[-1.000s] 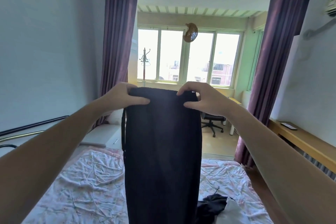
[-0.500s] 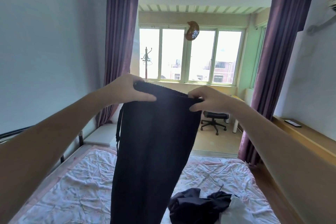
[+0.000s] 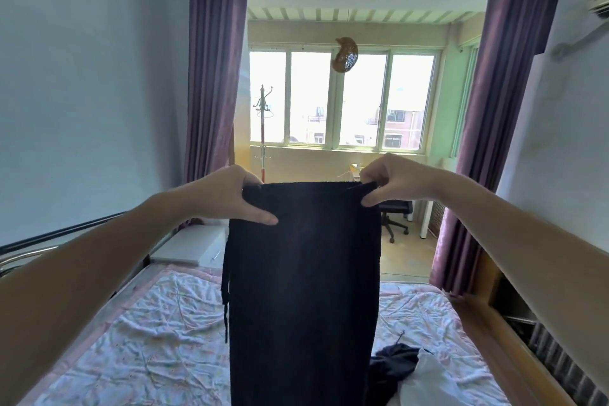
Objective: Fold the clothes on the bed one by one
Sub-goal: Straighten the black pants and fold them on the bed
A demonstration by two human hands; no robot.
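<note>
Bed [image 3: 158,346], clothes [image 3: 408,372] at 5 o'clock: our left hand [image 3: 227,196] and right hand [image 3: 392,180] pinch trousers [image 3: 303,290] aloft, likely to hang them straight.

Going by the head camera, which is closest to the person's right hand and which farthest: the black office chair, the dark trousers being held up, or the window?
From the right hand:
1. Dark trousers: pinched at the waistband, touching the hand.
2. Black office chair: on the floor beyond the bed, just below-right of the hand.
3. Window: on the far wall, behind the chair.
</note>
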